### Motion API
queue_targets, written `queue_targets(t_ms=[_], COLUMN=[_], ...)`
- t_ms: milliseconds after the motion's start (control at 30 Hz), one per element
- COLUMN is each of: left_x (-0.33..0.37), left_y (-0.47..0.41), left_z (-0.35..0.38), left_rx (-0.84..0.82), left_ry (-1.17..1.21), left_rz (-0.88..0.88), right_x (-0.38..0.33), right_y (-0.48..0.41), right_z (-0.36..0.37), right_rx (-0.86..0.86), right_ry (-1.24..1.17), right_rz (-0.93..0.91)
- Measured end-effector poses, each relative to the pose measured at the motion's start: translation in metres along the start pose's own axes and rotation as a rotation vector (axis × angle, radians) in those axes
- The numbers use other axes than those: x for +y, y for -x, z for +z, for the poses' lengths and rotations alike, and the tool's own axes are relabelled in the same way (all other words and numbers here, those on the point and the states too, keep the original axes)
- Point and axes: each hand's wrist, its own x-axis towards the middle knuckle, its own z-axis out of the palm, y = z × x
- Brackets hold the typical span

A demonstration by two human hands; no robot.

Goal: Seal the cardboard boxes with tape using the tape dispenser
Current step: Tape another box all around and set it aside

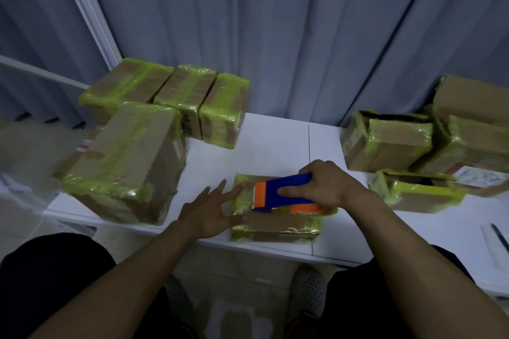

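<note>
Yellow-green tape is all over everything at this point, lol. The small box (275,224) sits at the near edge of the table (275,140), straight in front of me, and it's the one I'm working on. My right hand (327,184) is wrapped round the blue handle of the tape dispenser (278,191). The dispenser lies on top of the small box with its orange nose pointing left, so I'd guess I'm running a strip across the lid. My left hand (212,209) is flat, fingers straight and spread, pressing on the left edge of the small box. That's so it doesn't skate across the slick table when the tape pulls. The two hands are apart, one at each end of the small box.

Left of the small box stands a big box (124,162), fully wrapped, and behind that are three boxes (187,96) in a row, taped too. Right of the small box is a heap of boxes (399,143) with flaps gaping, so I reckon those are waiting. Done ones on the left, undone on the right, so I don't mix them up.
</note>
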Motion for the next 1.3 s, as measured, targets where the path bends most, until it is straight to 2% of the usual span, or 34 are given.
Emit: queue_targets(t_ms=[233, 533, 633, 733, 767, 833, 967, 1133, 1300], left_x=[0.0, -0.037, -0.061, -0.043, -0.029, -0.001, 0.017, 0.011, 0.009], left_y=[-0.001, -0.002, 0.003, 0.011, 0.015, 0.023, 0.019, 0.011, 0.012], left_z=[0.001, -0.015, -0.022, -0.009, -0.003, 0.009, 0.033, 0.039, 0.036], left_rx=[-0.018, -0.017, 0.148, 0.45, 0.505, 0.457, 0.202, 0.279, 0.26], left_ry=[0.053, 0.007, -0.132, 0.086, 0.118, 0.091, -0.202, -0.322, -0.317], left_rz=[0.019, -0.027, 0.0, 0.167, 0.214, 0.26, 0.207, 0.218, 0.226], right_x=[0.018, -0.01, -0.019, -0.02, -0.02, -0.02, -0.017, -0.017, -0.018], right_y=[0.002, -0.011, -0.014, -0.017, -0.018, -0.019, -0.014, -0.008, -0.004], right_z=[-0.017, 0.017, 0.024, 0.02, 0.02, 0.022, 0.024, 0.026, 0.024], right_rx=[0.011, -0.063, -0.065, -0.101, -0.103, -0.094, -0.064, -0.034, -0.053], right_ry=[0.026, 0.074, 0.086, 0.084, 0.085, 0.089, 0.102, 0.09, 0.057], right_rz=[0.101, 0.105, 0.112, 0.135, 0.138, 0.139, 0.124, 0.104, 0.101])
